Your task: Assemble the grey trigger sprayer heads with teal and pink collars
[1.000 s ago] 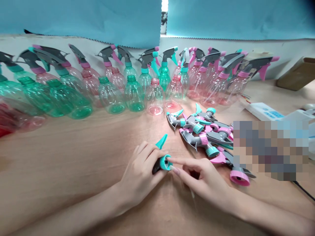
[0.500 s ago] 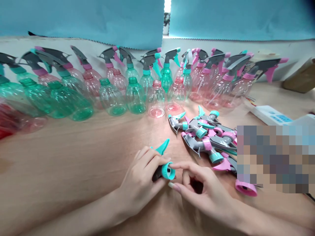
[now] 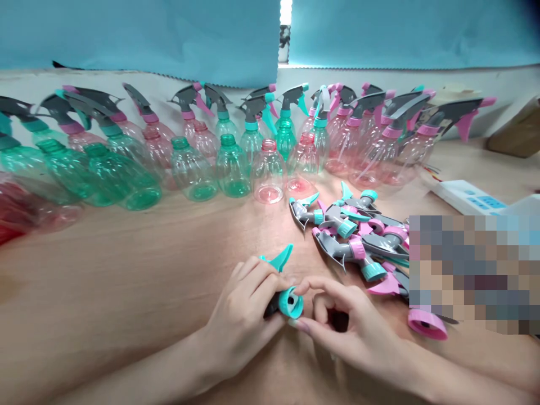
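My left hand [image 3: 240, 309] is wrapped round a grey trigger spray head with a teal collar [image 3: 297, 309] and a teal trigger [image 3: 282, 260]. The collar's open end faces right and up, with a dark hole inside; most of the grey body is covered by my fingers. From the right, the index finger and thumb of my right hand [image 3: 358, 323] pinch the collar's rim, index at the top and thumb at the bottom. Its other fingers are curled in. Beyond my right hand lies a pile of grey spray heads with pink or teal parts [image 3: 337, 247].
Clear green bottles [image 3: 236, 169] and pink bottles [image 3: 270, 174] stand in rows along the back, many with spray heads fitted. A white box with blue markings [image 3: 468, 197] sits at the right, beside a pixelated patch. A red plastic-looking thing [image 3: 14, 208] is at far left.
My right thumb has come up to the lower rim of the teal collar, and the index finger stays at its top. The spray head has turned slightly and shifted a little down in view.
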Demonstrator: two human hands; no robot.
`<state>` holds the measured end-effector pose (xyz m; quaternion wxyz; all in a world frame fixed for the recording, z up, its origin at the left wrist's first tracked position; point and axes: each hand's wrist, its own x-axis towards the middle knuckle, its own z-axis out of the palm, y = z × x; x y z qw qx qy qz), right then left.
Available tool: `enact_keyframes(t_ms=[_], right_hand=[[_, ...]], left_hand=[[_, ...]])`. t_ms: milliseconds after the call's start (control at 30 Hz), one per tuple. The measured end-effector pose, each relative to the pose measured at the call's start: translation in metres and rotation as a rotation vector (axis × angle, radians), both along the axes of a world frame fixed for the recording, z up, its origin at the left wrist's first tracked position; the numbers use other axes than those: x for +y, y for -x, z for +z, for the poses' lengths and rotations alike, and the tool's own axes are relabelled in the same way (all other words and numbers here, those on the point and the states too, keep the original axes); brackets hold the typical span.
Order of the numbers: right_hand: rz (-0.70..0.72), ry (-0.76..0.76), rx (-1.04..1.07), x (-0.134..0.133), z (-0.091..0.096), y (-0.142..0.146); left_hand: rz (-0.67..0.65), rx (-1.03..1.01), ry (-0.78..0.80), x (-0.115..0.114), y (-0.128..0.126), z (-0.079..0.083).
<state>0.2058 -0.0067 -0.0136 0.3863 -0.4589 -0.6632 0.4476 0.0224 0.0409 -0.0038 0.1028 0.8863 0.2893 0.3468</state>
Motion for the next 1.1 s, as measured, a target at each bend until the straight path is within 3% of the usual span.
enact_keyframes(t_ms=[233, 533, 900, 1100], right_hand=[[0.048, 0.011, -0.001, 0.002, 0.005, -0.003], [0.098, 0.152, 0.026, 0.005, 0.006, -0.006], [0.153, 0.111, -0.038, 0.005, 0.011, -0.006], [0.096, 0.046, -0.021, 0.006, 0.009, -0.005]], left_hand=[[-0.036, 0.020, -0.018, 0.000, -0.001, 0.002], [-0.065, 0.022, 0.001, -0.003, 0.000, -0.001], [-0.062, 0.022, 0.069, 0.000, 0.001, 0.001], [-0.075, -0.027, 0.144, 0.001, 0.002, 0.001]])
